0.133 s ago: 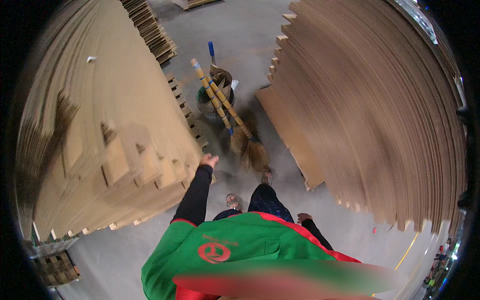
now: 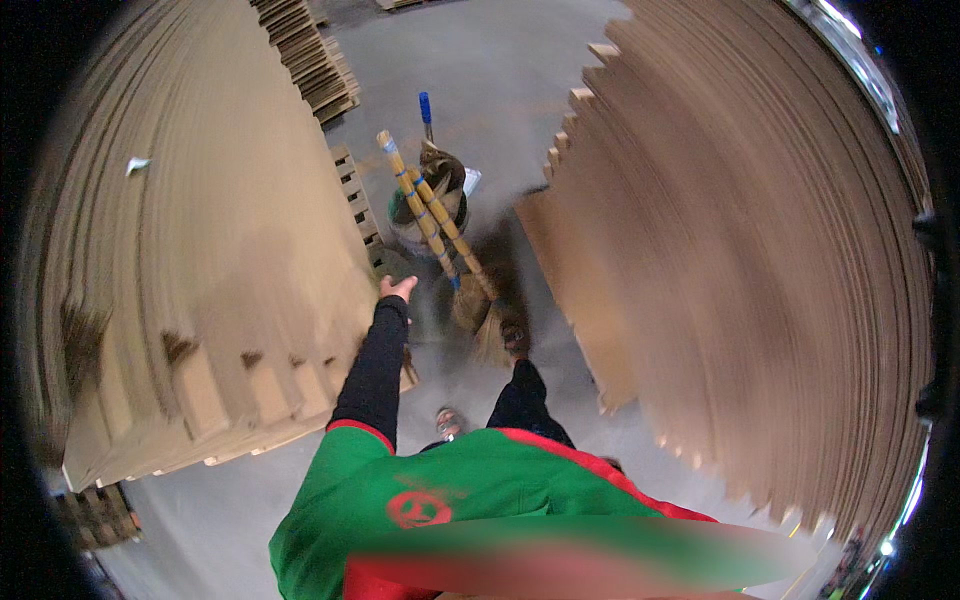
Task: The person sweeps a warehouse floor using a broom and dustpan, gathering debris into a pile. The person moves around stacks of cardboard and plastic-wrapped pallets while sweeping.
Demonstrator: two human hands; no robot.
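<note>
My left hand point(image 2: 398, 288) reaches forward with its fingers stretched and holds nothing. It is beside the large stack of cardboard sheets point(image 2: 270, 240) on the left; I cannot tell whether it touches them. In front of it, two brooms point(image 2: 430, 215) with yellowish, banded handles lean against a round bin point(image 2: 412, 236), their straw heads on the floor. A blue-ended handle point(image 2: 425, 105) rises out of the bin, which also holds brown material. Of my right hand point(image 2: 614, 465) only a dark sliver shows past the red trim of my top; its fingers are hidden.
A tall stack of brown cardboard point(image 2: 760, 260) fills the right side, with a lower board point(image 2: 580, 300) jutting toward the aisle. Pallets point(image 2: 355, 200) line the left stack, and another stack point(image 2: 305, 55) stands farther off. The grey floor point(image 2: 470, 50) runs between them.
I have stepped forward, with one foot now close to the broom heads. My left hand has shifted slightly left and farther forward. My right hand has dropped mostly out of sight behind my body.
</note>
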